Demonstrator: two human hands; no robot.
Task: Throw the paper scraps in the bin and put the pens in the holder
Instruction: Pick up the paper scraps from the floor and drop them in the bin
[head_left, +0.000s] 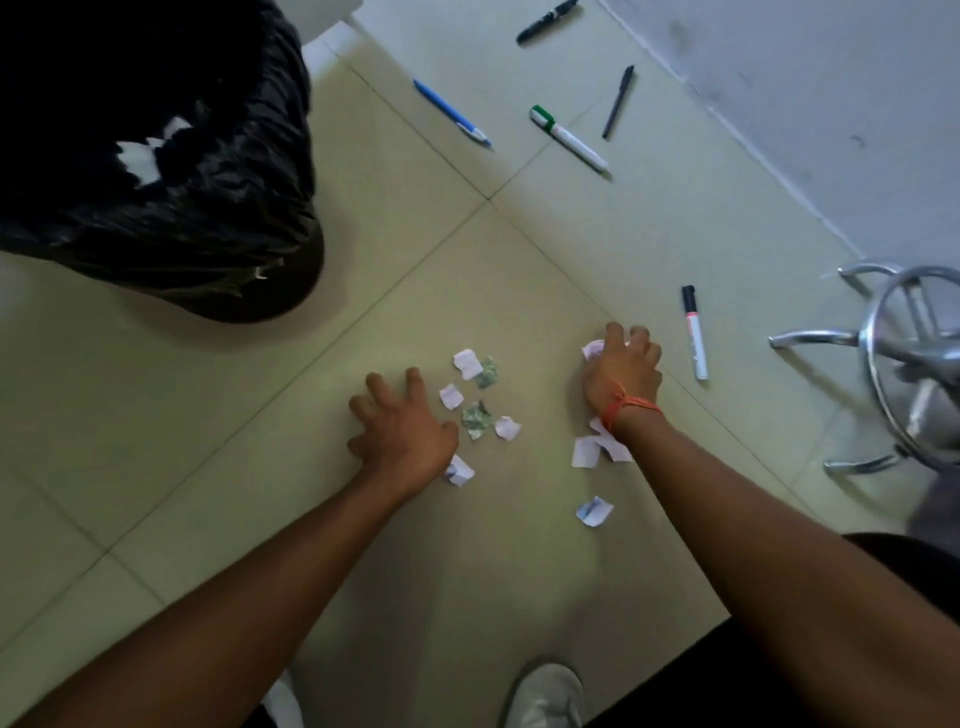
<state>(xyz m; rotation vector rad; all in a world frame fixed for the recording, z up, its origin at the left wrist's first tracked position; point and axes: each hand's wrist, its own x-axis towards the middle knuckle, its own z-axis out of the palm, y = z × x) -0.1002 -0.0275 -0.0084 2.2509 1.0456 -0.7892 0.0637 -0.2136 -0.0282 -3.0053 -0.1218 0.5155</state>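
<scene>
Pale tiled floor (260, 415), seen from above; landmark is the bin (156, 171), lined with a black bag, white scraps already inside. Left hand (400, 426) is down on the floor to the bin's lower right, fingers spread, grip released, holding nothing. Loose paper scraps (478, 395), white and green-printed, lie just beside that hand on the side away from the bin, one touching its wrist edge. Right hand (623, 374) is farther from the bin, grip clenched on a white scrap (592, 349); more white pieces (592, 449) sit under its wrist, which wears an orange thread band (626, 408). Red-banded marker (695, 332) lies just past the right hand. Blue pen (451, 112), green-capped marker (569, 138), dark pen (618, 101) and black marker (546, 21) lie well right of the bin's top. Chrome stool base (893, 364) is farthest from the bin.
</scene>
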